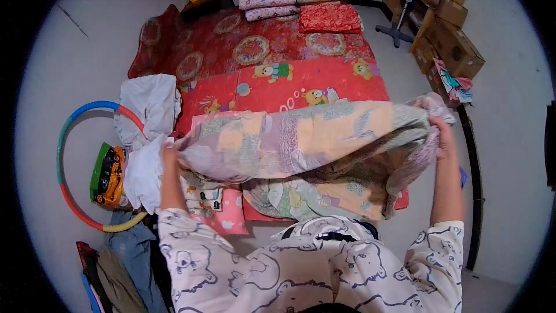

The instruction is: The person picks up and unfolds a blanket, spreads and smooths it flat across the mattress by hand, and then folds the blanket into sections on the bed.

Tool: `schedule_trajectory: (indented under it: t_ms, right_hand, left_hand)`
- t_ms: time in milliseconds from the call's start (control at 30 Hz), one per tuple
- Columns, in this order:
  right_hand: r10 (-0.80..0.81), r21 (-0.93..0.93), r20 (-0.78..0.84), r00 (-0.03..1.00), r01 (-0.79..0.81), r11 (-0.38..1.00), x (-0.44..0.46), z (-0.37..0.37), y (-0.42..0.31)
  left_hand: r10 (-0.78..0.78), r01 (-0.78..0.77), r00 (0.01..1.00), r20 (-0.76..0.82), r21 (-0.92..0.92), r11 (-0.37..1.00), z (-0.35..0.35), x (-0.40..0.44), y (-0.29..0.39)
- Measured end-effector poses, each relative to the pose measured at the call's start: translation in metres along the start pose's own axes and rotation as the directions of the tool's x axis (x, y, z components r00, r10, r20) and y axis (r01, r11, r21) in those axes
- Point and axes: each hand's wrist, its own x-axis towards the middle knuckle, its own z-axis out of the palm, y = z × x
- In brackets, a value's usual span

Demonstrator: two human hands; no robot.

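Left hand (170, 159) and right hand (443, 139), each clamped on an end, stretched the pastel patchwork cloth (289, 139) above the near side of the red bear-print bed (313, 84); no writing was legible.

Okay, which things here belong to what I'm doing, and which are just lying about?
In use:
patchwork cloth, stretched between your left hand and right hand
red bear-print mat, beneath it

Apparently just lying about:
multicoloured hoop
jeans
folded red cloth
cardboard box
lamp-like stand's base
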Motion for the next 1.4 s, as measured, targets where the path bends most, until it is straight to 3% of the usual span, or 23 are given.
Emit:
schedule_trajectory:
  t_ms: [67,100,167,200,267,333,400,433,467,500,567,667,767,833,900,967,1067,1133,1167,1200,1300,1367,1400]
  right_hand:
    - [0.095,-0.004,-0.011,0.995,-0.095,0.995,0.016,0.001,0.035]
    - [0.126,0.044,0.026,0.992,-0.127,0.991,0.024,0.007,0.05]
    - [0.214,0.145,0.094,0.972,-0.226,0.963,0.031,0.024,0.068]
    - [0.268,0.195,0.128,0.955,-0.289,0.937,0.031,0.034,0.074]
    - [0.207,0.165,0.104,0.973,-0.222,0.961,0.021,0.065,0.081]
    - [0.217,0.171,0.211,0.953,-0.254,0.952,0.012,0.082,0.091]
    - [0.374,0.115,0.275,0.886,-0.416,0.902,-0.006,0.1,0.105]
    - [0.449,0.17,0.378,0.81,-0.537,0.826,-0.011,0.103,0.119]
    - [0.504,0.08,0.421,0.754,-0.584,0.808,-0.018,0.107,0.126]
    - [0.392,0.12,0.403,0.827,-0.472,0.873,-0.032,0.123,0.14]
    - [0.438,0.11,0.492,0.752,-0.552,0.826,-0.041,0.119,0.157]
    - [0.394,0.063,0.476,0.786,-0.477,0.877,-0.037,0.095,0.159]
    - [0.323,0.307,0.231,0.918,-0.384,0.871,-0.018,0.042,0.142]
    - [0.209,0.425,0.098,0.973,-0.231,0.875,-0.006,-0.007,0.151]
    - [0.147,0.44,0.042,0.988,-0.15,0.886,-0.012,-0.041,0.165]
    - [0.256,0.22,-0.138,0.957,-0.223,0.95,-0.038,-0.062,0.181]
    - [0.41,0.119,-0.061,0.91,-0.401,0.908,-0.078,-0.075,0.185]
    - [0.053,-0.33,-0.134,0.99,-0.095,0.939,-0.107,-0.069,0.184]
    - [0.064,-0.337,-0.117,0.991,-0.1,0.936,-0.12,-0.065,0.176]
    - [-0.088,-0.69,0.063,0.994,0.108,0.716,-0.134,-0.056,0.16]
    - [-0.027,-0.897,0.223,0.974,0.216,0.385,-0.151,-0.029,0.136]
    - [-0.049,-0.779,0.184,0.982,0.176,0.602,-0.132,-0.041,0.152]
    - [-0.045,-0.672,0.148,0.988,0.134,0.728,-0.126,-0.047,0.157]
  left_hand:
    - [0.174,-0.19,0.966,0.191,0.065,0.98,0.039,-0.09,0.099]
    - [0.205,-0.143,0.917,0.342,-0.199,0.97,0.058,-0.128,0.132]
    - [0.039,0.193,0.662,0.748,-0.22,0.956,0.116,-0.185,0.162]
    - [0.057,0.144,0.554,0.831,-0.164,0.976,0.117,-0.22,0.208]
    - [0.289,0.026,0.442,0.849,-0.334,0.942,0.147,-0.273,0.237]
    - [0.276,0.16,0.312,0.909,-0.336,0.928,0.15,-0.313,0.29]
    - [0.43,0.322,0.349,0.833,-0.537,0.78,0.16,-0.352,0.321]
    - [0.5,0.266,0.346,0.794,-0.594,0.759,0.17,-0.364,0.331]
    - [0.571,-0.043,0.37,0.733,-0.601,0.798,0.183,-0.376,0.338]
    - [0.65,-0.348,0.363,0.667,-0.551,0.759,0.198,-0.386,0.339]
    - [0.571,0.317,0.339,0.748,-0.662,0.679,0.215,-0.393,0.339]
    - [0.421,0.347,0.426,0.801,-0.574,0.741,0.197,-0.384,0.335]
    - [0.302,0.37,0.49,0.817,-0.509,0.777,0.166,-0.377,0.34]
    - [0.094,0.62,0.596,0.798,-0.531,0.578,0.14,-0.379,0.353]
    - [0.129,0.645,0.611,0.781,-0.585,0.492,0.129,-0.375,0.365]
    - [0.195,0.628,0.662,0.724,-0.677,0.384,0.116,-0.374,0.38]
    - [0.247,0.574,0.708,0.662,-0.742,0.346,0.103,-0.379,0.403]
    - [0.239,0.549,0.743,0.625,-0.774,0.316,0.103,-0.387,0.416]
    - [0.224,0.543,0.756,0.615,-0.781,0.31,0.102,-0.391,0.423]
    - [0.279,0.531,0.737,0.615,-0.783,0.323,0.102,-0.393,0.432]
    - [0.399,0.406,0.639,0.657,-0.729,0.551,0.106,-0.416,0.462]
    - [0.678,0.106,0.422,0.602,-0.776,0.622,0.09,-0.44,0.496]
    - [0.737,0.149,0.278,0.616,-0.785,0.601,0.095,-0.456,0.499]
